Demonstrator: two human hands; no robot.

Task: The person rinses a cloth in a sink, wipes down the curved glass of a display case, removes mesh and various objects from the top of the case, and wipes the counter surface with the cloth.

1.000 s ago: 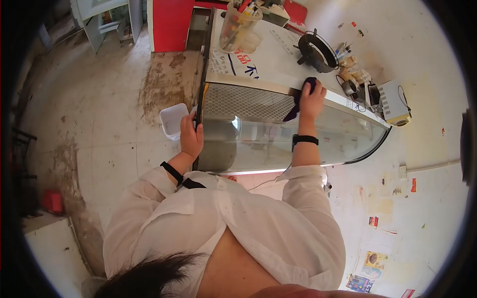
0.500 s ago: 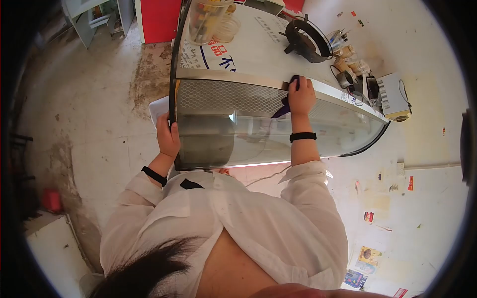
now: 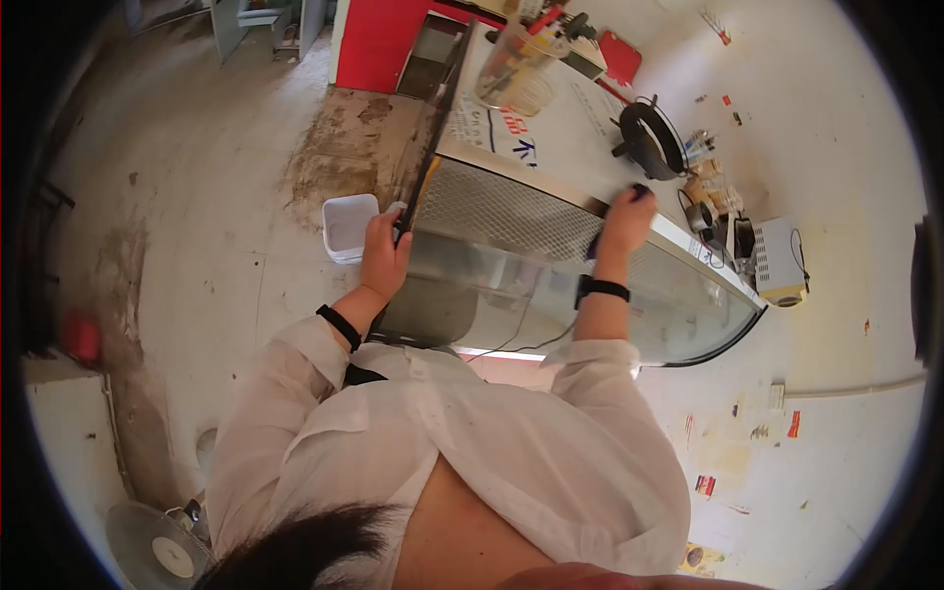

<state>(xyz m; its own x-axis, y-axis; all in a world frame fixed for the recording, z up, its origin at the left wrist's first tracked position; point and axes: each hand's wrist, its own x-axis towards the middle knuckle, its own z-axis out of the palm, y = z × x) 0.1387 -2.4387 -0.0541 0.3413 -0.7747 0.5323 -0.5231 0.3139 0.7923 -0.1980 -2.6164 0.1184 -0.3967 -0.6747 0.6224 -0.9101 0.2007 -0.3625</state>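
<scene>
A glass-fronted display case [image 3: 688,324] stands before me, with a patterned mesh band [image 3: 501,211] below its metal top edge. My left hand [image 3: 386,254] is closed around the dark left side edge of the case. Near that metal edge, my right hand [image 3: 626,226] is closed on a dark purple cloth [image 3: 594,246], most of which the hand hides. A black band sits on each wrist. Just left of my left hand is a white plastic tub [image 3: 350,224], partly seen beyond the case.
On the case top are a clear container [image 3: 506,74] of utensils and a black ring-shaped burner stand [image 3: 649,138]. Jars, cups and a white appliance [image 3: 777,258] line the right. A fan [image 3: 157,546] is at lower left; a red cabinet [image 3: 379,44] stands behind.
The view has shifted, so the case appears further right and lower, and more of the white tub shows. The cloth's hanging corner is now mostly hidden by my right hand.
</scene>
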